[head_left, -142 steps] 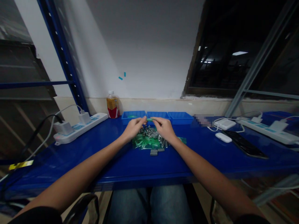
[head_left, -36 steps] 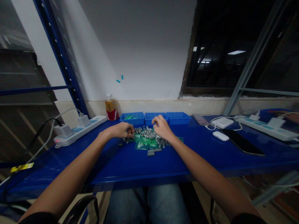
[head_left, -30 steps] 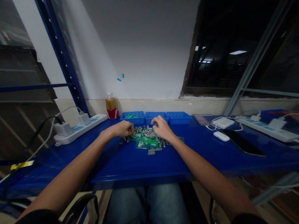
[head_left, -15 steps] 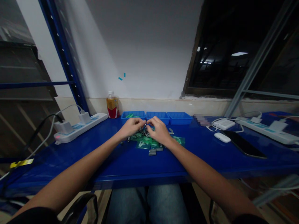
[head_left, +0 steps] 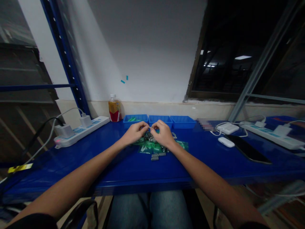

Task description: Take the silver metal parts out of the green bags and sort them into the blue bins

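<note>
My left hand (head_left: pixel 135 132) and my right hand (head_left: pixel 163 133) meet above a heap on the blue table, their fingertips pinched close together. Whatever sits between the fingertips is too small to make out. Under them lie small shiny metal parts (head_left: pixel 149 137) mixed with green plastic bags (head_left: pixel 147 148). Nearer to me, a few short grey metal pieces (head_left: pixel 155 157) rest on the table. My hands hide part of the heap.
Three blue trays (head_left: pixel 182 121) line the wall; the left one holds green bags (head_left: pixel 133 119). A drink bottle (head_left: pixel 114 108) and a power strip (head_left: pixel 91 127) stand left. At right are a phone (head_left: pixel 249 149), a white case (head_left: pixel 226 142) and another power strip (head_left: pixel 274 135).
Both hands stay over the heap, fingertips still pinched together, with only a slight shift of the fingers. The view has tilted a little. Objects on the table keep their places.
</note>
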Motion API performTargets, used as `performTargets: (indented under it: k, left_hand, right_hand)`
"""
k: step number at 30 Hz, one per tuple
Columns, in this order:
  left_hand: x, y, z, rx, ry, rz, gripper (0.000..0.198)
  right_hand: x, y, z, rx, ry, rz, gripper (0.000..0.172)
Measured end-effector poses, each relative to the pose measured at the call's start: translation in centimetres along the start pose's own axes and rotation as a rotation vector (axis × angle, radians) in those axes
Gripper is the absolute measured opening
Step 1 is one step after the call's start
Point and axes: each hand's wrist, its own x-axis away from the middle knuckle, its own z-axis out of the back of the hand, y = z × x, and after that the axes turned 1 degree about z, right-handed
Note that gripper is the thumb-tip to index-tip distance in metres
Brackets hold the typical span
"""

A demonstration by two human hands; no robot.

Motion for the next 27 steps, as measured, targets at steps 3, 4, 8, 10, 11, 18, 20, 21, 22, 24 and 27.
performTargets:
  k: [3, 4, 8, 10, 11, 18, 20, 21, 22, 24, 27]
  left_hand:
    - [0.3, 0.2, 0.2, -0.146, 0.059, -0.192, 0.027]
    - [0.4, 0.3, 0.2, -0.181, 0.079, -0.236, 0.025]
    - [0.4, 0.5, 0.2, -0.27, 0.125, -0.278, 0.015]
    - [0.4, 0.5, 0.3, -0.283, 0.136, -0.268, 0.017]
    - [0.4, 0.5, 0.4, -0.282, 0.146, -0.262, 0.018]
    - [0.2, 0.6, 0.6, -0.268, 0.113, -0.18, 0.032]
    - [0.1, 0.6, 0.5, -0.267, 0.081, -0.162, 0.036]
    - [0.0, 0.6, 0.6, -0.274, 0.055, -0.15, 0.038]
    - [-0.1, 0.5, 0.7, -0.288, 0.018, -0.14, 0.039]
    - [-0.2, 0.0, 1.1, -0.343, -0.072, -0.116, 0.038]
    - [-0.4, -1.3, 2.3, -0.455, -0.16, -0.065, 0.026]
  right_hand:
    - [-0.3, 0.6, -0.3, -0.177, 0.024, -0.124, 0.015]
    - [-0.3, 0.7, -0.4, -0.217, 0.026, -0.158, 0.016]
    - [-0.3, 0.6, -0.7, -0.303, -0.028, -0.209, 0.023]
    - [-0.2, 0.4, -0.7, -0.302, -0.062, -0.189, 0.026]
    - [-0.1, 0.3, -0.6, -0.284, -0.073, -0.167, 0.023]
    - [0.3, 0.0, -0.2, -0.104, -0.055, 0.081, 0.015]
    - [0.3, 0.0, -0.3, -0.064, -0.042, 0.098, 0.01]
    - [0.2, 0.1, -0.3, -0.046, -0.041, 0.103, 0.009]
    - [0.1, 0.2, -0.3, -0.027, -0.041, 0.106, 0.008]
    - [-0.3, 1.1, -0.2, 0.026, -0.027, 0.095, 0.009]
    - [-1.1, 4.2, 0.9, 0.165, 0.037, 0.003, 0.013]
